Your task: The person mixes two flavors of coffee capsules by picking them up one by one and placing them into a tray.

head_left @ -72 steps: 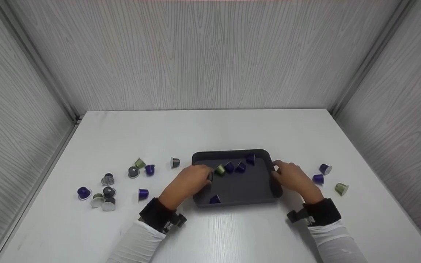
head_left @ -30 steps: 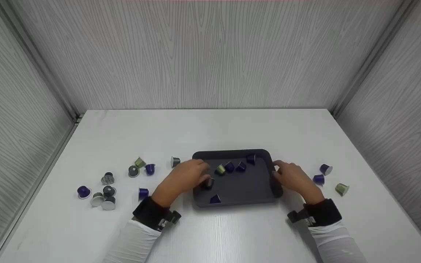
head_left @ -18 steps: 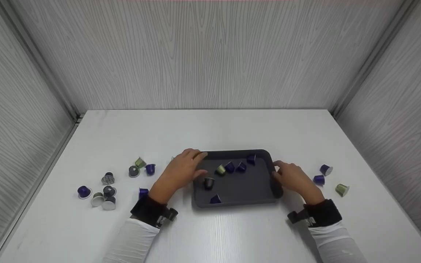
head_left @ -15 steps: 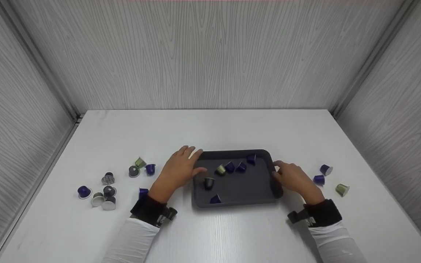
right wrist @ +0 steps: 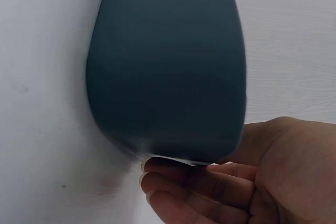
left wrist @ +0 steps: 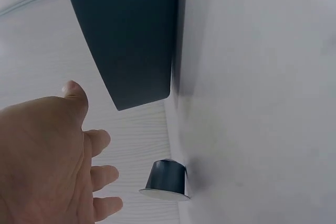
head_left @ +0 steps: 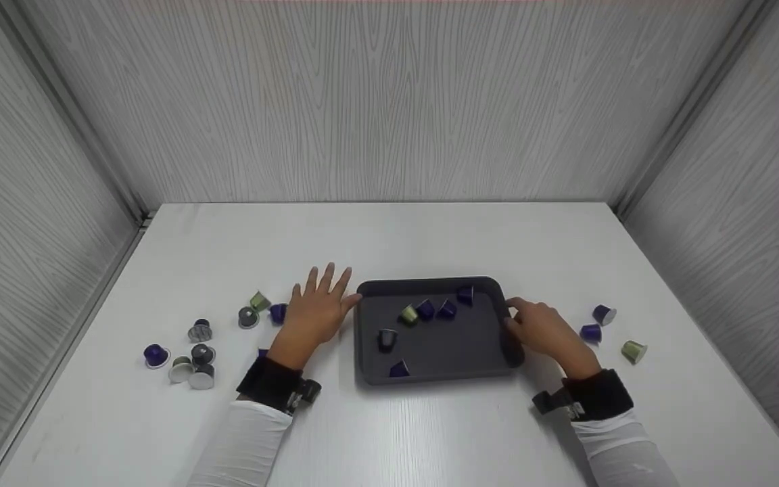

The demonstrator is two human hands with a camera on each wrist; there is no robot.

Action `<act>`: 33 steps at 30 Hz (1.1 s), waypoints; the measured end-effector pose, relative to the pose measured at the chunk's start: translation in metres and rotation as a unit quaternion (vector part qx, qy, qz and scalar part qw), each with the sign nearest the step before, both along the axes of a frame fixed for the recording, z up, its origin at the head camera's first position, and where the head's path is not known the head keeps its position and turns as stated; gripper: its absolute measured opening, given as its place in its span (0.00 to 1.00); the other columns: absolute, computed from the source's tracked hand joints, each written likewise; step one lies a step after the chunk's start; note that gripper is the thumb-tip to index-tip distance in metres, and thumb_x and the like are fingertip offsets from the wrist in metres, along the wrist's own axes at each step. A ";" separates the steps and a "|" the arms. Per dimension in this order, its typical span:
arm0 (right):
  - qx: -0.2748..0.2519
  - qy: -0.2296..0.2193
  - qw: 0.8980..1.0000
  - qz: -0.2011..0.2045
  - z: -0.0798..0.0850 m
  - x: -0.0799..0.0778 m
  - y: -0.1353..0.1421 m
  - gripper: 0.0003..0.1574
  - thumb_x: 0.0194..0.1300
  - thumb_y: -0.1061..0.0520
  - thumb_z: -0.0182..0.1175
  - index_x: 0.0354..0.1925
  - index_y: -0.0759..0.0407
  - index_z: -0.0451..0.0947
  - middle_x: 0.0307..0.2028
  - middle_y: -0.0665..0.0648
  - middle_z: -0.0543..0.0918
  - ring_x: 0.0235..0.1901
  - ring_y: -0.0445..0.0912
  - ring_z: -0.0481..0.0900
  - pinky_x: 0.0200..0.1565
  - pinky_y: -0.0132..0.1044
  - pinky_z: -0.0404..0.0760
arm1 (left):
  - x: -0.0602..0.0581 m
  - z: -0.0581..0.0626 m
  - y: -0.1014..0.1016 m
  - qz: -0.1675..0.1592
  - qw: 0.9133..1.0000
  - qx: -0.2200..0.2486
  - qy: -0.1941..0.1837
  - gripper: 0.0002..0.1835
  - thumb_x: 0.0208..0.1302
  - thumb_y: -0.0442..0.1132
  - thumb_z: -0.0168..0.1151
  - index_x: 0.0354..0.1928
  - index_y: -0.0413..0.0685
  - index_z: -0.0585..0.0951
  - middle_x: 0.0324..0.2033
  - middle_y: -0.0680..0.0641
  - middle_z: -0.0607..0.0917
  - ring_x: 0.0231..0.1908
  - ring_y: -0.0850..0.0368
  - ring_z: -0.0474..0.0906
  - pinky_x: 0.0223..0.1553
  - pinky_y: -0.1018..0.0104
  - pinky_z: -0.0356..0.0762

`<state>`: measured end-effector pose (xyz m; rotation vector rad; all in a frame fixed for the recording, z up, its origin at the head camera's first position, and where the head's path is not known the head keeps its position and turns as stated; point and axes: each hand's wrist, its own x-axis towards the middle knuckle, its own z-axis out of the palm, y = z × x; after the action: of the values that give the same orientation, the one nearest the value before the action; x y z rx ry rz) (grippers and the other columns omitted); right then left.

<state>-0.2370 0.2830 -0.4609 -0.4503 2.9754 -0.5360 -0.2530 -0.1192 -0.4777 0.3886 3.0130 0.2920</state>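
A dark grey tray (head_left: 457, 352) lies on the white table with purple, green and black coffee capsules in it, one a black capsule (head_left: 387, 339) near its left wall. My left hand (head_left: 315, 314) hovers just left of the tray, fingers spread and holding nothing. In the left wrist view a dark coffee capsule (left wrist: 167, 177) lies on the table beyond its fingertips; in the head view the hand covers it. At the opposite end, my right hand (head_left: 545, 331) grips the tray's right rim, thumb at the wall, and its fingers (right wrist: 194, 192) curl under the corner.
Loose capsules, among them a purple capsule (head_left: 155, 355) and a green capsule (head_left: 259, 301), lie scattered on the left of the table (head_left: 389, 433). Two purple capsules and a green capsule (head_left: 633, 350) lie right of the right hand. Walls enclose the back and sides.
My left hand has let go of the black capsule inside the tray, then moved left out over the table while spreading its fingers. The right hand and tray have stayed put.
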 end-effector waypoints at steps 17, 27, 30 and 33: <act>0.002 -0.003 1.000 -0.004 -0.001 -0.001 0.001 0.25 0.68 0.58 0.54 0.59 0.70 0.72 0.29 0.57 0.83 0.27 0.48 0.79 0.31 0.45 0.78 | 0.006 0.003 -0.007 0.003 0.998 -0.017 -0.060 0.31 0.78 0.44 0.43 0.74 0.32 0.54 0.73 0.34 0.53 0.71 0.33 0.50 0.66 0.42 0.58; 0.000 -0.004 1.000 -0.007 -0.001 0.000 0.001 0.24 0.68 0.58 0.54 0.59 0.69 0.72 0.29 0.56 0.83 0.27 0.49 0.78 0.31 0.46 0.78 | 0.012 0.005 -0.010 -0.024 0.998 -0.058 0.000 0.19 0.70 0.23 0.45 0.60 0.23 0.70 0.58 0.30 0.74 0.57 0.36 0.73 0.58 0.49 0.72; 0.004 -0.001 1.000 -0.005 -0.001 0.000 0.001 0.24 0.68 0.58 0.54 0.58 0.69 0.72 0.29 0.57 0.83 0.28 0.50 0.79 0.33 0.48 0.78 | 0.014 0.005 -0.011 -0.022 0.998 -0.063 0.004 0.17 0.69 0.23 0.47 0.56 0.24 0.74 0.52 0.31 0.79 0.52 0.37 0.77 0.54 0.49 0.75; 0.009 0.002 1.000 -0.004 0.000 0.000 0.001 0.24 0.69 0.57 0.54 0.59 0.69 0.72 0.30 0.57 0.83 0.29 0.51 0.79 0.34 0.49 0.78 | 0.016 0.007 -0.012 -0.020 0.998 -0.061 0.006 0.14 0.67 0.22 0.49 0.52 0.26 0.77 0.46 0.32 0.82 0.49 0.38 0.79 0.51 0.49 0.76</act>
<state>-0.2369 0.2836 -0.4612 -0.4382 2.9848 -0.5079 -0.2374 -0.1313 -0.4706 0.4402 3.0111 0.1009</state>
